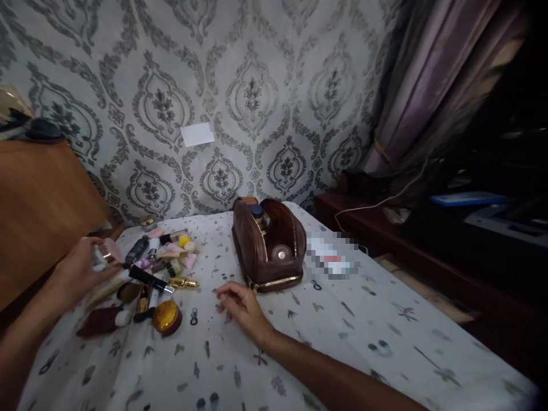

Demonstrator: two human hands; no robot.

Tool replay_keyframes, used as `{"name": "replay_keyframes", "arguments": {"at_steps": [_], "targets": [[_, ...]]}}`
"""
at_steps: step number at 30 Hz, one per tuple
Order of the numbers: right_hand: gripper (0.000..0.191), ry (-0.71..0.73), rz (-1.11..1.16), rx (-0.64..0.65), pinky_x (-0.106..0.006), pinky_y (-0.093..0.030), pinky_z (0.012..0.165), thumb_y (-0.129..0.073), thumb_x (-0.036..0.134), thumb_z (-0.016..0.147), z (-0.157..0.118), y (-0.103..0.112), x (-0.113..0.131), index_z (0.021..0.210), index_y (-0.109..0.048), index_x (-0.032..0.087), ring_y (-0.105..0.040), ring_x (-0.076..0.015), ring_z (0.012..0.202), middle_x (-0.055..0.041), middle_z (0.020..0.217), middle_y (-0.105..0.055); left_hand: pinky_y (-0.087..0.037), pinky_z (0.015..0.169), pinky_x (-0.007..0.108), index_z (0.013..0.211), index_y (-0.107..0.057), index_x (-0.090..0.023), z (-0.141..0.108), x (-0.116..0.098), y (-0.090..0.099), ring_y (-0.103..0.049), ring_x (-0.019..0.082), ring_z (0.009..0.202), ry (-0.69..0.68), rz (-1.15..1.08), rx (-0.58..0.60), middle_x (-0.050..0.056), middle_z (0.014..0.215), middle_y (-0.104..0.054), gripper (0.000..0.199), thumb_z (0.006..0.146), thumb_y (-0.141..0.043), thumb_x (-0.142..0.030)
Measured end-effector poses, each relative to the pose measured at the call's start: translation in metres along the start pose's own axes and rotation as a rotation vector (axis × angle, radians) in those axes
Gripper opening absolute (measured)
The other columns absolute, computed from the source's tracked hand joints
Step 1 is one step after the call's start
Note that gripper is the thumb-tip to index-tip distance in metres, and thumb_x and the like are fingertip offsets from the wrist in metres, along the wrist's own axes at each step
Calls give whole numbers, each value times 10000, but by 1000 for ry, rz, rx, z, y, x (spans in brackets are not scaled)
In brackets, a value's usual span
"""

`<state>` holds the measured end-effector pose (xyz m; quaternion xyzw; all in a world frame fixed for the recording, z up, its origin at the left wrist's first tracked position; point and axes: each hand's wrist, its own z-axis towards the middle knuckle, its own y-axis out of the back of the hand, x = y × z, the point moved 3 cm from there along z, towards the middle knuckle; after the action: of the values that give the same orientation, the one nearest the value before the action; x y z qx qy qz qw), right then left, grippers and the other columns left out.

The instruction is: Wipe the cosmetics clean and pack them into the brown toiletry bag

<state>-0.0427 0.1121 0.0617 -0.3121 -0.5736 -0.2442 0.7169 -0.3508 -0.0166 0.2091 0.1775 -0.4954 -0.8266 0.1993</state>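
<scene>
At the left edge of the pile, my left hand (79, 264) grips a small clear-and-pink cosmetic container (109, 251) between thumb and fingers. My right hand (240, 308) is empty, its fingers loosely bent and apart, just in front of a brown toiletry bag (250, 251). The bag stands unzipped at the top, with a dark-blue-capped bottle (256, 211) showing inside. Between my hands lie a black tube (149, 278), a gold lipstick-like tube (184, 282), a jar with a gold lid (166, 317), a dark red bottle (100, 321) and several other cosmetics.
A patterned white cloth (240, 371) covers the surface. Right of the bag lies a blurred-out white item (331, 255). A wooden panel (43, 211) rises at the left, a papered wall (252, 103) behind. A white cable (385, 200) runs along the dark red ledge at the right.
</scene>
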Motion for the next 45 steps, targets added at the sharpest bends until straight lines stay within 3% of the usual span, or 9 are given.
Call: {"name": "replay_keyframes", "arguments": {"at_steps": [2, 5, 8, 10, 17, 22, 29, 38, 45], "targets": [[303, -8, 162, 63, -261, -495, 610, -671, 411, 778, -3, -4, 4, 981, -687, 187, -652, -169, 805, -60, 951, -670, -499, 821, 328, 1175, -413, -217, -26, -51, -1, -600, 247, 1013, -97, -29, 17, 49, 1093, -564, 507, 757, -570, -458], [483, -101, 443, 156, -322, -524, 767, -760, 467, 723, -7, -12, 9, 1145, -666, 251, -613, -215, 1054, -85, 1253, -597, -522, 697, 325, 1314, -359, -212, -72, -128, -22, -652, 248, 855, -247, 5, 190, 100, 1154, -552, 642, 733, -623, -286], [500, -204, 638, 219, -244, -487, 707, -779, 494, 719, -10, -18, 10, 1147, -657, 266, -604, -138, 886, -35, 1082, -647, -533, 700, 338, 1356, -345, -163, -109, -182, -44, -637, 303, 1001, -395, 91, 187, 163, 1237, -527, 716, 696, -622, -123], [425, -242, 693, 219, -191, -432, 616, -779, 495, 726, -9, -19, 10, 1061, -673, 255, -552, -90, 728, 15, 886, -638, -533, 644, 338, 1370, -339, -132, -122, -199, -56, -634, 312, 988, -438, 145, 125, 157, 1157, -564, 718, 700, -585, -51], [465, -254, 654, 198, -193, -382, 542, -766, 571, 696, -3, -13, 9, 984, -688, 215, -529, -106, 677, 15, 789, -630, -502, 890, 470, 1443, -308, -90, -128, -197, -79, -539, 365, 1122, -583, -37, -232, 219, 1240, -523, 669, 884, -575, -341], [448, -302, 574, 230, -189, -386, 556, -811, 519, 661, -5, -12, 4, 913, -695, 168, -544, -93, 654, 20, 736, -622, -445, 980, 488, 1453, -334, -158, -126, -186, -91, -505, 348, 1204, -594, -281, -78, 197, 1302, -508, 642, 913, -542, -435], [361, -283, 580, 254, -227, -467, 691, -811, 369, 697, -9, -16, 7, 984, -686, 190, -626, -130, 768, -3, 866, -696, -421, 1026, 521, 1470, -301, -197, -120, -175, -93, -469, 366, 1289, -364, -577, 158, 184, 1400, -489, 910, 750, -701, -586], [346, -312, 650, 181, -210, -488, 660, -781, 348, 734, -7, -13, 6, 1037, -671, 223, -645, -130, 799, 2, 959, -718, -417, 1051, 525, 1510, -163, -173, -120, -175, -95, -443, 367, 1330, -312, -653, 159, 202, 1447, -437, 985, 754, -725, -461], [321, -425, 728, 200, -262, -510, 789, -664, 459, 833, -3, -11, 2, 1043, -688, 218, -657, -168, 943, -22, 1009, -735, -415, 1066, 497, 1487, -186, -162, -121, -176, -92, -445, 340, 1326, -355, -662, 120, 201, 1444, -440, 887, 785, -701, -335]]}}
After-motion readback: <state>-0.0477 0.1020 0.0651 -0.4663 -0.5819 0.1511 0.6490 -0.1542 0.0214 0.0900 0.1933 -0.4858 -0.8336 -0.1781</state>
